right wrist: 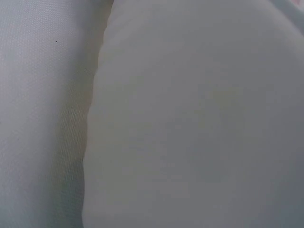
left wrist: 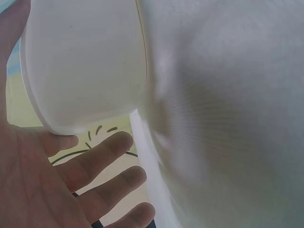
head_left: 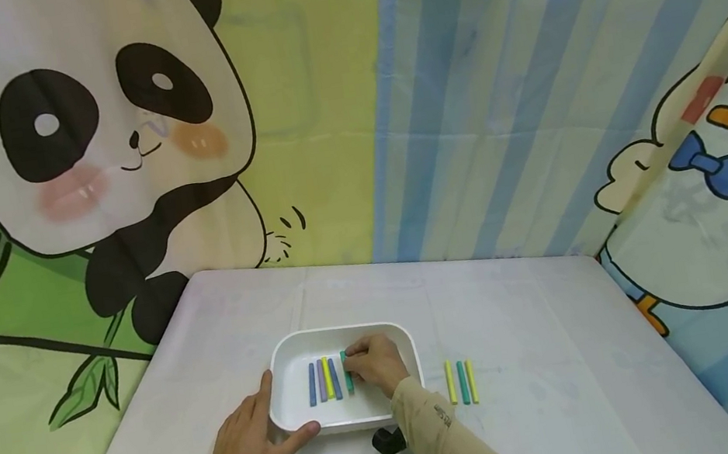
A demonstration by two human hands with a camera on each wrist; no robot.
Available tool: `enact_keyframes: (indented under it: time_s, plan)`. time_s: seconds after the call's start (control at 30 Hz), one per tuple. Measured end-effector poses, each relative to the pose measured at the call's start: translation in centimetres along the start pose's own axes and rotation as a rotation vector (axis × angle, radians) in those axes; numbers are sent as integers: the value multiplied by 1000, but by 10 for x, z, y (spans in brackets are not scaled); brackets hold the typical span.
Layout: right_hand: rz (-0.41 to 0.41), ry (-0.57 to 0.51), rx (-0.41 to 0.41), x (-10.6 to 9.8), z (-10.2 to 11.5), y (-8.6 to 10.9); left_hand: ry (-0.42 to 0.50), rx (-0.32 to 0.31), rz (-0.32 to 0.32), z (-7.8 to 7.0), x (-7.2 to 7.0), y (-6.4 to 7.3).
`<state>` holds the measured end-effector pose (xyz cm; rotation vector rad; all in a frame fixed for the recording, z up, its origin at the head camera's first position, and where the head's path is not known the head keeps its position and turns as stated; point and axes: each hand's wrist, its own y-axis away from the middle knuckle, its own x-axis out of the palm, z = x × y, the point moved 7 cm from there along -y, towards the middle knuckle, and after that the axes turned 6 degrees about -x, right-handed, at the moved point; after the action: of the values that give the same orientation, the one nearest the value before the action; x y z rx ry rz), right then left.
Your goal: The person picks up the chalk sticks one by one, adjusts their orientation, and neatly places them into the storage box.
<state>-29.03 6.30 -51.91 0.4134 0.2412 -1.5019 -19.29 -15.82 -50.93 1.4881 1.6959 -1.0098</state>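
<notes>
A white tray (head_left: 384, 411) lies on the table, with a row of chalk sticks in its left half: a blue chalk (head_left: 312, 385), a purple one, a yellow chalk (head_left: 328, 378) and another blue one. Just right of that row my right hand (head_left: 379, 362) pinches a green chalk (head_left: 348, 380), which stands parallel to the others. My left hand (head_left: 244, 441) rests at the tray's near left corner, thumb along the front rim and index finger at the left side. In the left wrist view its fingers are spread, fairly straight, beside the tray's outer wall (left wrist: 85, 61).
Right of the tray lie a yellow chalk (head_left: 451, 383), a green chalk (head_left: 463, 382) and a second yellow one. A white cloth (head_left: 539, 358) covers the table. Cartoon-printed curtains (head_left: 318, 108) hang behind it. Only pale surfaces fill the right wrist view.
</notes>
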Motion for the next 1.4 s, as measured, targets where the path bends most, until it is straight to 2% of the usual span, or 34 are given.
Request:
enact_keyframes:
  time_s: [0.77, 0.97, 1.2, 1.4]
  plan:
    - [9, 113, -11, 16, 2, -2, -24, -24, 27, 1, 1, -1]
    - [19, 144, -11, 15, 1, 0, -24, -23, 31, 1, 2, 0]
    - [46, 106, 0, 12, 3, 4, -17, -16, 23, -1, 0, 1]
    - [44, 139, -9, 6, 6, 8, -15, -22, 23, 0, 0, 1]
